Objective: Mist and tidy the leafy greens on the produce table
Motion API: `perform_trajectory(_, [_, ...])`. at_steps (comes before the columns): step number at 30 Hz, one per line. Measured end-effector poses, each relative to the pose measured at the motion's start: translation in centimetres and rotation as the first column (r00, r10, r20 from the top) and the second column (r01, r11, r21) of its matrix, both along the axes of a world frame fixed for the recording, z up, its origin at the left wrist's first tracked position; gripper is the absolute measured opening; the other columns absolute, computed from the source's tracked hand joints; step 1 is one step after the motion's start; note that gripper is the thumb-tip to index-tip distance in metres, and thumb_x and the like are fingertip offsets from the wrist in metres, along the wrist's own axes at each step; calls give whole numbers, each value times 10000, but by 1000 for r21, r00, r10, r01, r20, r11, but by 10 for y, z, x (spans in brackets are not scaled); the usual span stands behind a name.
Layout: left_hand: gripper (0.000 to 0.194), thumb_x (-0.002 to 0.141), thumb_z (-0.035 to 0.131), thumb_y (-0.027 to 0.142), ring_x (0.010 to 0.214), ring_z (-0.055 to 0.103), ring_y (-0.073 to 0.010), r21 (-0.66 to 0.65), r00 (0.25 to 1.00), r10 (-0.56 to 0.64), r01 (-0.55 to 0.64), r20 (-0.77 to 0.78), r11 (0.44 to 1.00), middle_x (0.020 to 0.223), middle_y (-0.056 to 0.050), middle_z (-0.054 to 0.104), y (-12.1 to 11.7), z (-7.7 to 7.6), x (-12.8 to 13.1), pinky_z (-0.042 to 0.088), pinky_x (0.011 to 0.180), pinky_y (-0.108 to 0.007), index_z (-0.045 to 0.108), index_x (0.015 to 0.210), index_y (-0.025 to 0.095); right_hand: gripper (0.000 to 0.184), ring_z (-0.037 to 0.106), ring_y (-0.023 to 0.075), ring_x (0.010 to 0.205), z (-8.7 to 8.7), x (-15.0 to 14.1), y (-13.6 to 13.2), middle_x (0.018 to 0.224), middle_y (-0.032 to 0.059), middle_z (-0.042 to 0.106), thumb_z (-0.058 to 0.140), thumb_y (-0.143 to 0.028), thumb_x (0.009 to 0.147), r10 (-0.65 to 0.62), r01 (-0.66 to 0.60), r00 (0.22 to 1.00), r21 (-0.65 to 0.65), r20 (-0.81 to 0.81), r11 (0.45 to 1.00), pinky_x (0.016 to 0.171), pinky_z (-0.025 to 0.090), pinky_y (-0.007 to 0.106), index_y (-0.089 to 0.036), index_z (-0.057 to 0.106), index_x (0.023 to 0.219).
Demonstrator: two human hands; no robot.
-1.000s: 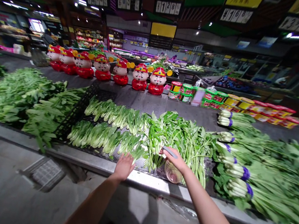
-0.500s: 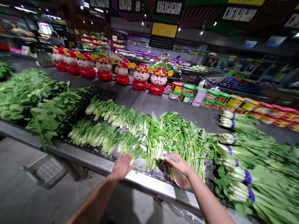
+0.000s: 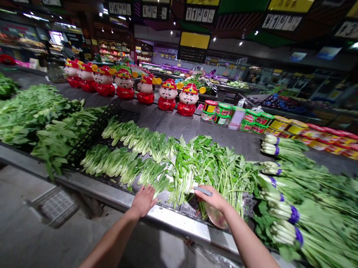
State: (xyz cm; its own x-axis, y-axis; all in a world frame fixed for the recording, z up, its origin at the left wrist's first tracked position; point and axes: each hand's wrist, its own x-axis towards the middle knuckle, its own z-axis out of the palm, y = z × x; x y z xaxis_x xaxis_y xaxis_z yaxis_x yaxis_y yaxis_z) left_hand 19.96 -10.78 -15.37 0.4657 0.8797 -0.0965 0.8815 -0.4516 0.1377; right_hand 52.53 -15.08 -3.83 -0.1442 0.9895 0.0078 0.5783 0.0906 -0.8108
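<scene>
My left hand (image 3: 143,199) lies palm down with fingers spread, at the tray's front edge. Its fingertips touch the nearest bok choy (image 3: 152,171). My right hand (image 3: 211,198) is closed round the grey handle (image 3: 203,191) of what looks like a clear plastic scoop. The scoop's round see-through bowl (image 3: 216,218) shows below the wrist, partly covered by the arm; how it joins the handle is hidden. Leafy green stems (image 3: 182,176) lie just behind and left of this hand. More long-stemmed greens (image 3: 230,172) spread behind it.
A metal ledge (image 3: 180,220) runs along the front of the stand. Purple-taped bundles of greens (image 3: 290,214) lie right; a black crate wall (image 3: 90,135) and loose leafy greens (image 3: 28,113) are left. Red figurine jars (image 3: 167,94) and stacked tubs (image 3: 287,124) line the back.
My right hand has moved slightly right and down, the clear bowl shifting right with it. My left hand has stayed by the bok choy, moving only slightly. The view has shifted a little.
</scene>
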Motion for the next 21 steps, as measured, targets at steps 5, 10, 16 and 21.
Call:
perform_trajectory(5, [570,983,281,452,1464,303,-259,-18,1000,2,-2,-5,1000,1524,-115,447,0,5,1,160,1225,-448,490,1426,160,371,668,238,822,-5,14,2,903,59,740,656,-581,782,61,-61,998,-45,-7,997,830,534,407,-235,752,880])
perform_trajectory(10, [551,988,276,418,1457,317,-267,-11,999,44,-44,-1,999,1503,-130,475,-3,11,7,170,1220,-478,500,1413,146,439,654,262,1033,-5,24,1,1133,88,717,629,-560,812,-4,1,999,-57,-50,998,1000,469,470,-229,730,1082])
perform_trajectory(16, [553,987,282,431,1471,286,-250,0,999,20,-20,26,1000,1524,-111,449,-5,15,39,158,1230,-461,476,1431,166,448,652,273,1008,1,23,-5,1099,79,721,645,-610,776,-68,67,995,-23,-75,998,972,485,460,-240,740,1009])
perform_trajectory(21, [599,995,234,455,1481,259,-245,-23,997,-59,60,55,998,1551,-102,401,-9,10,67,165,1235,-455,448,1456,138,521,633,225,767,2,26,-11,759,49,690,476,-660,876,30,-28,998,33,-61,999,821,513,388,-210,678,709])
